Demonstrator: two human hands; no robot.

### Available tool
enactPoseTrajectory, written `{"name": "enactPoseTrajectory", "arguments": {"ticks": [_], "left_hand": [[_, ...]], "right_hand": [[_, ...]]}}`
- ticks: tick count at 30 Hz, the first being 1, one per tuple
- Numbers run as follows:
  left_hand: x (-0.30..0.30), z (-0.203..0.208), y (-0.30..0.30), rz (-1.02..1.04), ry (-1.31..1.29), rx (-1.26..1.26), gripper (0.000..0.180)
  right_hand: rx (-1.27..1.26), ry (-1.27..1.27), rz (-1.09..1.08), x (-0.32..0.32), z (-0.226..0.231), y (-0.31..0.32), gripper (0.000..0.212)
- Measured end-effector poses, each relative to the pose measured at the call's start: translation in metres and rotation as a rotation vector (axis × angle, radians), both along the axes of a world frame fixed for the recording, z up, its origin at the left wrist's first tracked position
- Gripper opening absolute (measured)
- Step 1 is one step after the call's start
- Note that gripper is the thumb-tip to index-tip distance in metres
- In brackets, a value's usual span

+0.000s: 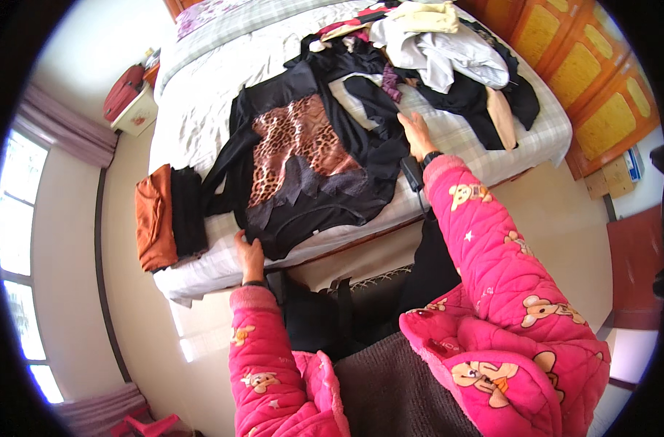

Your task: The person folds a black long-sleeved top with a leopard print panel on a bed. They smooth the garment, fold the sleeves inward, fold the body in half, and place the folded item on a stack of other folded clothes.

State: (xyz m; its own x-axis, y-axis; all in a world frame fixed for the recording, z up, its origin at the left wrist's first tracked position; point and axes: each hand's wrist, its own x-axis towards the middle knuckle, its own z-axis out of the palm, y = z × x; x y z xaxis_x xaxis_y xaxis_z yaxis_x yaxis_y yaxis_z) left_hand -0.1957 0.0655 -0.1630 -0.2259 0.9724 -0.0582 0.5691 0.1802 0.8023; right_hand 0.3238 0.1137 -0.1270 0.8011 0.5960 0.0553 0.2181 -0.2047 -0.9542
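A long-sleeved black top [306, 146] lies spread on the bed, its neckline toward me and a leopard-print panel across its middle. My left hand [250, 258] is at the top's near left shoulder, thumb and fingers closed on the edge of the cloth. Beside the right sleeve [379, 109], which is bent back on the bed, my right hand [417, 137] has its fingers stretched out and apart. Its fingertips are close to the dark cloth; whether they touch it is hard to tell.
Folded orange [155, 218] and black clothes [188, 215] sit at the bed's near left corner. A loose heap of clothes, with a light grey garment [448, 58], covers the far right. Wooden wardrobe doors [565, 58] stand on the right; a red bag [124, 93] rests on a cabinet at left.
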Motion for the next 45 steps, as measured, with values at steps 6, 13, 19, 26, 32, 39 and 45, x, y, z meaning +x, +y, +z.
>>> {"name": "enactPoseTrajectory", "arguments": {"ticks": [6,13,19,26,32,39,45], "left_hand": [[0.006,0.007,0.004,-0.040,0.139,-0.073,0.056],[0.009,0.007,0.004,-0.062,0.201,-0.069,0.053],[0.006,-0.001,0.005,-0.094,0.224,0.020,0.052],[0.003,-0.008,0.003,-0.103,0.243,0.084,0.052],[-0.003,-0.012,0.008,-0.131,0.212,0.068,0.055],[-0.004,-0.006,0.009,-0.111,0.227,-0.032,0.055],[-0.010,-0.018,0.014,-0.145,0.241,0.003,0.055]], "right_hand": [[0.385,-0.786,0.527,-0.060,0.081,0.002,0.028],[0.064,-0.996,0.277,-0.053,0.080,-0.025,0.019],[0.401,-0.822,0.172,-0.058,0.087,-0.031,0.023],[0.138,-0.558,0.329,-0.033,0.052,-0.044,0.025],[-0.288,-0.425,0.566,-0.013,0.025,-0.076,0.019],[-0.292,-0.693,0.587,0.003,0.056,-0.066,0.016],[-0.468,-0.589,0.238,-0.018,0.047,-0.023,0.047]]}}
